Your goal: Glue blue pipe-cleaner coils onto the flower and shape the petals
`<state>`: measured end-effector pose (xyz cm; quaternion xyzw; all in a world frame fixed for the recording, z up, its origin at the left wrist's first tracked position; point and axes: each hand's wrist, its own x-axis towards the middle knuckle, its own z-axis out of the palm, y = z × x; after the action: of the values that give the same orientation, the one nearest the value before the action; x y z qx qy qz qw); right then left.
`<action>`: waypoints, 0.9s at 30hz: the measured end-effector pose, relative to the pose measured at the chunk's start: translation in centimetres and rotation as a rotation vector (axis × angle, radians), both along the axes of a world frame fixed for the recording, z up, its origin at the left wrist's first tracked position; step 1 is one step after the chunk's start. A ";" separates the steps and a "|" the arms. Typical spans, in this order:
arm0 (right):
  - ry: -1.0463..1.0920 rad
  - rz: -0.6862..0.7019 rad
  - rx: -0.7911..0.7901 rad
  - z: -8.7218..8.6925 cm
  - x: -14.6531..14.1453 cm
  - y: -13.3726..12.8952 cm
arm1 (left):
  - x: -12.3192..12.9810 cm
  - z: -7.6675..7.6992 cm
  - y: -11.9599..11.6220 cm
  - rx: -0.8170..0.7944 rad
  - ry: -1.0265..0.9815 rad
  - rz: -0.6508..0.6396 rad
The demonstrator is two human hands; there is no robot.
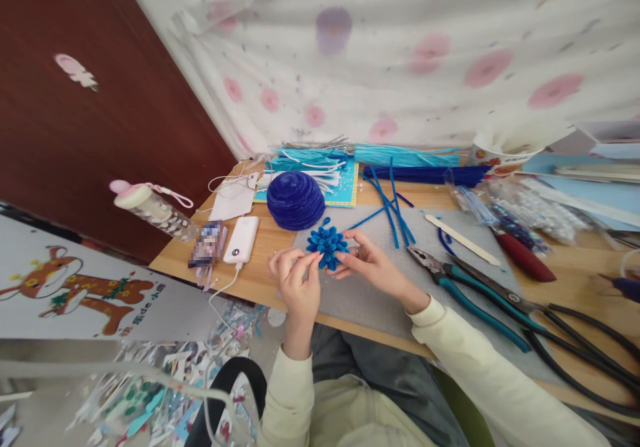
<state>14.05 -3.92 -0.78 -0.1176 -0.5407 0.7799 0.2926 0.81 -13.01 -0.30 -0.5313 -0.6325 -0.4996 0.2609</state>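
A blue fuzzy flower point(326, 247) with many petals is held above the front of the grey mat point(350, 300). My left hand point(299, 277) pinches its lower left petals between thumb and fingertips. On the other side, my right hand point(367, 263) grips the flower's right edge, thumb in front and fingers behind. A dark blue dome point(295, 200) of wound fuzzy strands sits just behind the flower. Loose blue stems point(390, 207) lie crossed on the mat's back part.
Pliers point(463, 293), scissors point(515, 297), a wooden stick point(463, 239) and a red-handled tool point(525, 257) lie at the right. A power bank point(241, 240) and a bottle point(150, 210) are at the left. Stem bundles point(425, 175) line the back.
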 end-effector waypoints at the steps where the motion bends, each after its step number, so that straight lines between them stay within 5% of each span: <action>1: -0.001 0.000 -0.003 0.0 0.0 0.0 | 0.0 0.0 0.0 0.000 -0.006 -0.003; 15: -0.284 -0.057 0.003 1.3 0.6 -0.1 | -0.8 0.6 -0.1 -0.142 0.022 -0.160; 21: -0.272 0.015 0.043 1.0 0.5 0.1 | -1.5 1.2 -0.4 -0.189 0.014 -0.228; 27: -0.108 0.024 -0.045 0.4 0.3 0.4 | -0.8 1.2 -0.6 -0.132 -0.128 -0.146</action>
<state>14.39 -3.53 -0.34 -0.1594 -0.5392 0.7880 0.2510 0.03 -13.59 0.89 -0.5590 -0.6390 -0.5074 0.1474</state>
